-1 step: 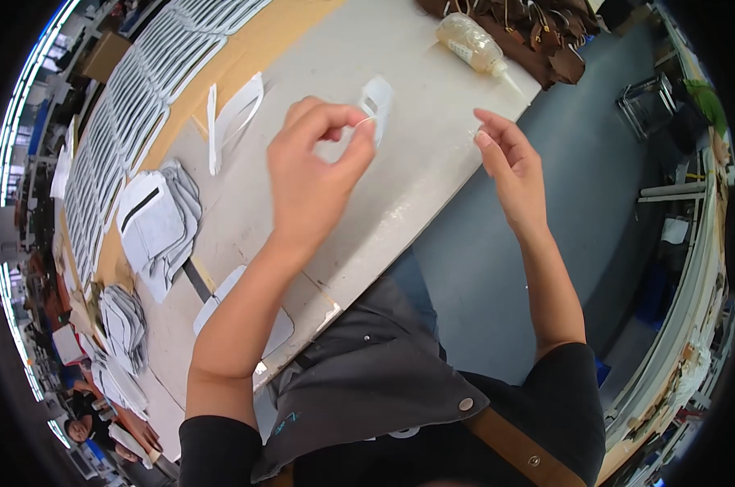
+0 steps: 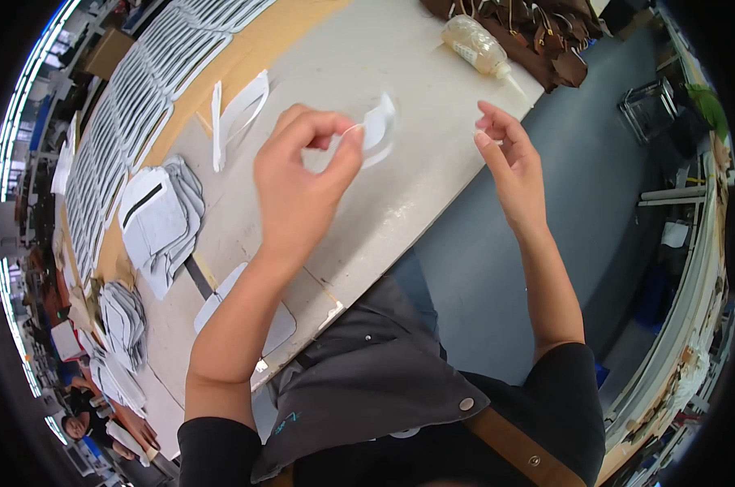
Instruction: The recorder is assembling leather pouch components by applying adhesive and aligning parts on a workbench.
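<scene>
Above the worktable (image 2: 367,235), my left hand (image 2: 304,174) pinches a thin white curved piece (image 2: 375,130) between thumb and index finger. The piece is smeared by motion and its exact kind cannot be told. My right hand (image 2: 513,166) is held over the table's right edge, thumb and fingers curled close together; a small whitish bit seems to show between them, too small to name. On the table left of my left hand lie narrow white strips (image 2: 217,126), one of them bent into a curve. A pale grey flat piece (image 2: 278,329) lies partly under my left forearm.
A stack of light grey pieces with a dark slot (image 2: 152,211) and a smaller stack (image 2: 122,325) lie at left. Rows of white strips (image 2: 112,154) cover brown board. A clear squeeze bottle (image 2: 473,47) lies near brown leather pieces (image 2: 538,40). Someone sits at lower left.
My left hand has shifted slightly left and down, and the white piece with it has swung to a different angle. My right hand has hardly moved.
</scene>
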The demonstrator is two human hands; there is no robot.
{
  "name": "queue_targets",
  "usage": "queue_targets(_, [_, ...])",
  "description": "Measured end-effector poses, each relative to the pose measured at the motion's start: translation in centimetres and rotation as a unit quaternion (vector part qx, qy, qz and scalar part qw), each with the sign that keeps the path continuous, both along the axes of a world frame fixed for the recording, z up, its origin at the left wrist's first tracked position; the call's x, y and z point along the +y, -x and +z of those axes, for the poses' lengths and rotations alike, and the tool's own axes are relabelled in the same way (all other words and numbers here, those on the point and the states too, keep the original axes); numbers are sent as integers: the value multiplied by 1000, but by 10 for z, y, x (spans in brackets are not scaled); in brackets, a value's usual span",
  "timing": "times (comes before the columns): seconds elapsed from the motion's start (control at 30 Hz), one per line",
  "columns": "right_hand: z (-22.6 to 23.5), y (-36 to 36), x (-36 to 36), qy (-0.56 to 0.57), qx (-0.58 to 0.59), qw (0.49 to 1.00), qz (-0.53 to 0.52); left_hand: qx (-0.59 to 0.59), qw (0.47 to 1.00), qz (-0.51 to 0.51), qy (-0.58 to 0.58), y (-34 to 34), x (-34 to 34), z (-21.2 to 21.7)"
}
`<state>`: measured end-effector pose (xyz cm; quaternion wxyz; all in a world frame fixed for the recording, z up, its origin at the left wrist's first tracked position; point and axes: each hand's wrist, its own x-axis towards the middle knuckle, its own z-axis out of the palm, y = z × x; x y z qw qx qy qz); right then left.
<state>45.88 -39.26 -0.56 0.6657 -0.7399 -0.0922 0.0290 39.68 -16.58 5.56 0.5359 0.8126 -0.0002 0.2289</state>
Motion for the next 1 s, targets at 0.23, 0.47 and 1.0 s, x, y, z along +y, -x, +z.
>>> queue_targets(0.23, [10, 12, 59, -220, 157, 946, 178, 24, 989, 13, 149, 94, 47, 16])
queue_targets(0.47, [17, 52, 114, -107, 199, 931, 285, 27, 961, 127, 245, 172, 87, 5])
queue_targets(1.0, [6, 128, 189, 133, 151, 890, 409, 229, 924, 302, 56, 312, 143, -51])
